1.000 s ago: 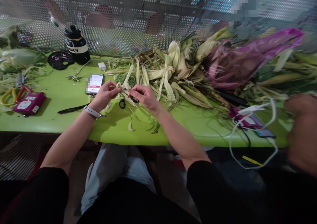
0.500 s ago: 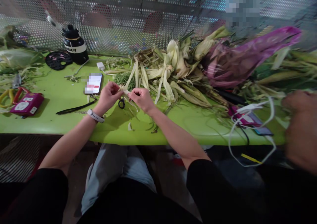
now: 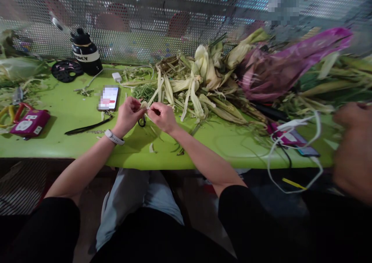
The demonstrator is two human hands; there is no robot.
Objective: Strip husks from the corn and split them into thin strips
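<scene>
Over near-centre of green table (image 3: 72, 111), my left hand (image 3: 128, 115) and right hand (image 3: 162, 116) meet, fingertips almost touching. Both pinch same end of pale husk strip (image 3: 154, 94). Strip's long axis runs away from pinch, far-right, toward husk pile (image 3: 200, 80). Hands equally near.

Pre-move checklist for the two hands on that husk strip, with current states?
1. Grip: left hand and right hand both pinch the husk strip: ok.
2. Strip free of the husk pile: its far end lies against the pile: cannot tell.
3. Scissors lie on the table just under the hands, untouched: ok.
4. Phone lies apart from the left hand: ok.
5. Co-worker's hand is at the right edge, well away from the strip: ok.
</scene>
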